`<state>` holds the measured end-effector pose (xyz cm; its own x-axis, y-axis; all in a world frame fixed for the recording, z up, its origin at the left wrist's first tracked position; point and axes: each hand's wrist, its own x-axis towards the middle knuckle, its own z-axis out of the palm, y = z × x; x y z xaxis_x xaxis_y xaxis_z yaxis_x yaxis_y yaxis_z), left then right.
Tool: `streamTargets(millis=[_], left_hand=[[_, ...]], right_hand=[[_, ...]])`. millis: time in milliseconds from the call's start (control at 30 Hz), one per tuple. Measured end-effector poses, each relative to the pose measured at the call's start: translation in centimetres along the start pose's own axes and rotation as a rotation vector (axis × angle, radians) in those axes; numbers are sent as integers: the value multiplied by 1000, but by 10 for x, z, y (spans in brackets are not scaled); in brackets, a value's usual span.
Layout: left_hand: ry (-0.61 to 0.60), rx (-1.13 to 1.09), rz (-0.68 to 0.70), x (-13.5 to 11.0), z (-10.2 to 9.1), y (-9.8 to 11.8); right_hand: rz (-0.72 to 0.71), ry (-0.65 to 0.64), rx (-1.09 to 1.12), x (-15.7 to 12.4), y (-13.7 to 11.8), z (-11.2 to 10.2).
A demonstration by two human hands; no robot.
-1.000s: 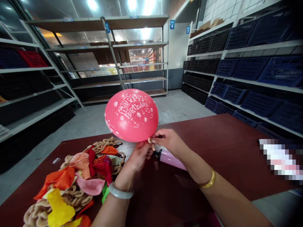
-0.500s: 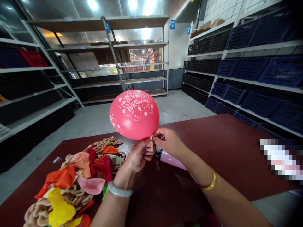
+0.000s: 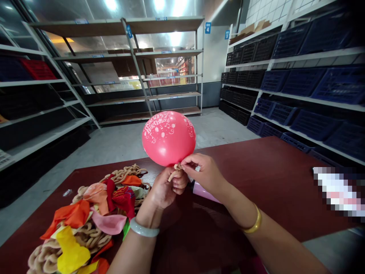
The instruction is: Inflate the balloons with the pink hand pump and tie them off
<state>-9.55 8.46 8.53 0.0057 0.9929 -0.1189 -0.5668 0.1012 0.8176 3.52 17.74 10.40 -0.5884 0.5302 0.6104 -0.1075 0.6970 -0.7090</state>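
Note:
A blown-up pink-red balloon (image 3: pixel 169 139) with white "Happy Birthday" print stands above my hands, its neck end downward. My left hand (image 3: pixel 169 187) is closed below it, around the neck end, which the fingers mostly hide. A short beige cord (image 3: pixel 172 176) sticks out over those fingers. Pressed close to the balloon's underside, my right hand (image 3: pixel 203 169) pinches the cord's upper part with thumb and forefinger. A pink tube with a black end (image 3: pixel 205 192), like a balloon pump, lies on the table under my right hand.
On the dark red table (image 3: pixel 251 182), a heap of beige cord (image 3: pixel 42 258) and limp balloons (image 3: pixel 98 194) lies at left. A pixelated item (image 3: pixel 338 192) is at the right edge. Shelves with blue crates (image 3: pixel 299 82) line the right; a metal rack (image 3: pixel 168 53) stands behind.
The balloon has turned, its print shifting to the upper left, and moved slightly right. The beige cord, upright before, now slants to the lower left. Both hands keep their hold.

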Motion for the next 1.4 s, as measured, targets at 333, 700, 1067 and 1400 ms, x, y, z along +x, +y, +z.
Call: streamTargets(millis=[333,700,1067,1400], left_hand=[[-15,26,-57,1,-7,-3],[45,156,-146,-4,-6,3],[86,255,-6,1,-6,-4],[71,179,-28,-3,-6,-3]], right_hand=[[-223,14,-336,-8,2,0],[-332,-132,-565,-4,-1,-9],[-341,-224,-726,-3,-4,-14],[-271,-111,-395,-2,7,-11]])
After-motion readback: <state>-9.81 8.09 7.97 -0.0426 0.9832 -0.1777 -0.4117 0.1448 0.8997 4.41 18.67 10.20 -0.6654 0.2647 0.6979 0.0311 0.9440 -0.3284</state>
